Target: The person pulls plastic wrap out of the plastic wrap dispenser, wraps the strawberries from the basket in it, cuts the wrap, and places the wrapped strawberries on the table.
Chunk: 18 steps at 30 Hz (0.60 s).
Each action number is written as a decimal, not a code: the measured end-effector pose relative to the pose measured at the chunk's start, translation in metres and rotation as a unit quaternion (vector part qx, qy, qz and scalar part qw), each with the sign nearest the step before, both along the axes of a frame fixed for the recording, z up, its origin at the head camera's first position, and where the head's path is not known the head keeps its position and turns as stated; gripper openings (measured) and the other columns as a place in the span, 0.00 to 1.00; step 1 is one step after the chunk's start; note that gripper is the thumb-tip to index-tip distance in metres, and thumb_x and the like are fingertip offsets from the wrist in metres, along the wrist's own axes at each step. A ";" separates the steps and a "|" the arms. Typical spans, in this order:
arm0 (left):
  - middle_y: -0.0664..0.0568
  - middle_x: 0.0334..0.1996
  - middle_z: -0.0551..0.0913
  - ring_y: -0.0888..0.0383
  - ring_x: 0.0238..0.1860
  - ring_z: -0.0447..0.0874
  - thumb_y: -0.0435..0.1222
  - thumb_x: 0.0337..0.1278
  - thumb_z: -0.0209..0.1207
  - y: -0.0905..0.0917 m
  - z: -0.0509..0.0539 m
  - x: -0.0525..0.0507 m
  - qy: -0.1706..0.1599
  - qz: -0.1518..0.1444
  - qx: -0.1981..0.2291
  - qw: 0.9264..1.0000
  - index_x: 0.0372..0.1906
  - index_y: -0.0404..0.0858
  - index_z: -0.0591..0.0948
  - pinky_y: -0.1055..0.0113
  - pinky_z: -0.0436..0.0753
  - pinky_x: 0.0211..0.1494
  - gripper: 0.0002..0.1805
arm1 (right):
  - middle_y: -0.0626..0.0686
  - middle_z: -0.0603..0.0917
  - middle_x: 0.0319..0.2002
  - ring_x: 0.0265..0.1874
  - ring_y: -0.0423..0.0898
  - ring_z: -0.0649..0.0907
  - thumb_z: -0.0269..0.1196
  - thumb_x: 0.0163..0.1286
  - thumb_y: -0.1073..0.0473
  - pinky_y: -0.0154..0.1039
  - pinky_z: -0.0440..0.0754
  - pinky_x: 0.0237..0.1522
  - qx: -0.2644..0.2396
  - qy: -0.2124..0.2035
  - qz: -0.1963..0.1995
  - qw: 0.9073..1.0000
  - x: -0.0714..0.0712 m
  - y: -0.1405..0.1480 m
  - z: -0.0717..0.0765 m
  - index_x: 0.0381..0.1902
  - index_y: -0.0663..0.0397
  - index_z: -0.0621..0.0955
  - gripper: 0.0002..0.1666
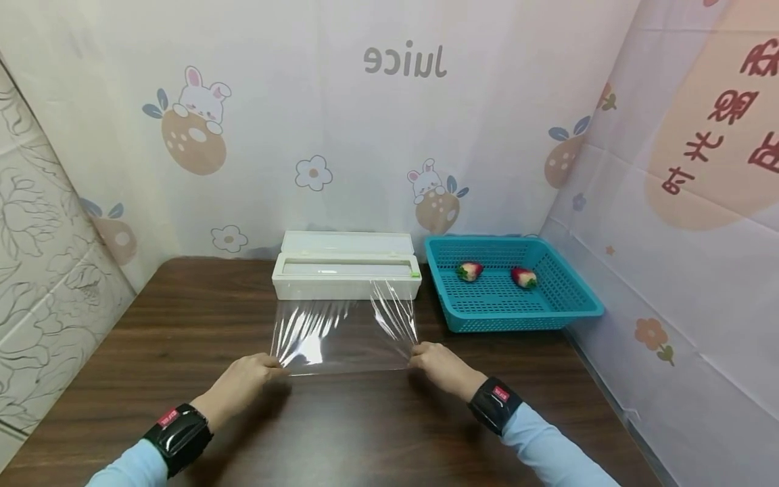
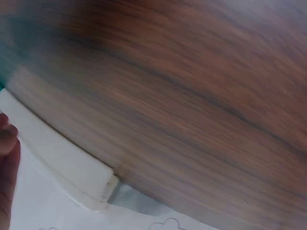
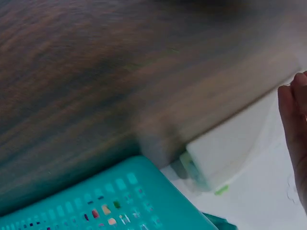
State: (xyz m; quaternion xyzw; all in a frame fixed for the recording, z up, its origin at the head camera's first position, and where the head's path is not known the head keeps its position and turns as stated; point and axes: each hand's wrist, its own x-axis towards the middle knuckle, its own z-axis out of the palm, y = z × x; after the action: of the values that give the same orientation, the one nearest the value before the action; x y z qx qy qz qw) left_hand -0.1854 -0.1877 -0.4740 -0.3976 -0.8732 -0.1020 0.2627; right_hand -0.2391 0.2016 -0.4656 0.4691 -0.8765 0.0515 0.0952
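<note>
A sheet of clear plastic film (image 1: 341, 338) stretches from the front of a white dispenser box (image 1: 347, 287), whose lid stands raised at the back. My left hand (image 1: 246, 382) pinches the film's near left corner, and my right hand (image 1: 447, 368) pinches its near right corner. Creases run through the film toward both hands. In the left wrist view, fingers of the left hand (image 2: 7, 163) show at the left edge beside the box (image 2: 62, 158). The right wrist view has the right hand (image 3: 295, 129) at its right edge, near the box (image 3: 230, 143).
A teal basket (image 1: 508, 316) stands right of the box, holding two strawberries (image 1: 470, 271), (image 1: 523, 277). Its corner fills the lower part of the right wrist view. Printed curtains (image 1: 365, 135) hang behind and beside the brown wooden table (image 1: 353, 433).
</note>
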 end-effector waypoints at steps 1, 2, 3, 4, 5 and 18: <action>0.57 0.27 0.81 0.61 0.29 0.80 0.26 0.29 0.64 -0.001 -0.002 -0.002 -0.001 -0.009 -0.004 1.000 0.31 0.44 0.86 0.68 0.79 0.30 0.16 | 0.45 0.80 0.31 0.33 0.39 0.79 0.63 0.50 0.74 0.32 0.78 0.32 0.014 0.005 0.002 1.000 -0.001 0.000 -0.003 0.32 0.50 0.86 0.15; 0.58 0.26 0.80 0.61 0.28 0.79 0.27 0.29 0.64 -0.002 -0.003 -0.004 0.000 -0.016 -0.011 1.000 0.30 0.44 0.85 0.68 0.78 0.29 0.15 | 0.45 0.79 0.31 0.33 0.40 0.79 0.63 0.50 0.73 0.33 0.78 0.33 0.026 0.010 0.003 1.000 -0.002 -0.001 -0.006 0.32 0.50 0.86 0.15; 0.59 0.25 0.79 0.62 0.27 0.78 0.27 0.30 0.64 -0.003 -0.004 -0.006 0.000 -0.019 -0.019 1.000 0.29 0.45 0.85 0.69 0.77 0.28 0.14 | 0.45 0.79 0.31 0.32 0.40 0.78 0.63 0.51 0.72 0.33 0.78 0.33 0.034 0.012 0.003 0.999 -0.002 -0.001 -0.009 0.33 0.49 0.86 0.14; 0.59 0.25 0.79 0.63 0.27 0.77 0.28 0.30 0.64 -0.004 -0.005 -0.008 0.000 -0.024 -0.026 0.999 0.29 0.46 0.85 0.69 0.77 0.28 0.13 | 0.45 0.78 0.31 0.31 0.39 0.78 0.63 0.52 0.71 0.32 0.77 0.32 0.040 0.012 0.002 0.999 -0.003 -0.002 -0.011 0.33 0.49 0.86 0.14; 0.59 0.25 0.78 0.63 0.27 0.77 0.28 0.31 0.64 -0.005 -0.007 -0.010 -0.001 -0.027 -0.034 0.999 0.29 0.46 0.85 0.69 0.77 0.28 0.13 | 0.45 0.77 0.30 0.31 0.39 0.77 0.63 0.53 0.70 0.32 0.76 0.32 0.045 0.012 0.002 0.999 -0.004 -0.003 -0.014 0.33 0.49 0.86 0.13; 0.57 0.30 0.78 0.65 0.31 0.75 0.25 0.31 0.65 -0.013 -0.019 -0.019 -0.005 -0.062 -0.044 0.997 0.34 0.44 0.86 0.73 0.75 0.31 0.17 | 0.47 0.74 0.32 0.32 0.39 0.75 0.62 0.56 0.68 0.31 0.76 0.33 0.082 0.003 0.004 0.997 -0.001 -0.007 -0.017 0.39 0.52 0.85 0.13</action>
State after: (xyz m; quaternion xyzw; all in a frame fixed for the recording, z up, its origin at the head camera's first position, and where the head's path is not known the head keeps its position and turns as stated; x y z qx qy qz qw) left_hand -0.2039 -0.2008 -0.4927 -0.4617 -0.8519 -0.0814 0.2336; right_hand -0.2402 0.1942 -0.4829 0.4791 -0.8755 -0.0211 0.0590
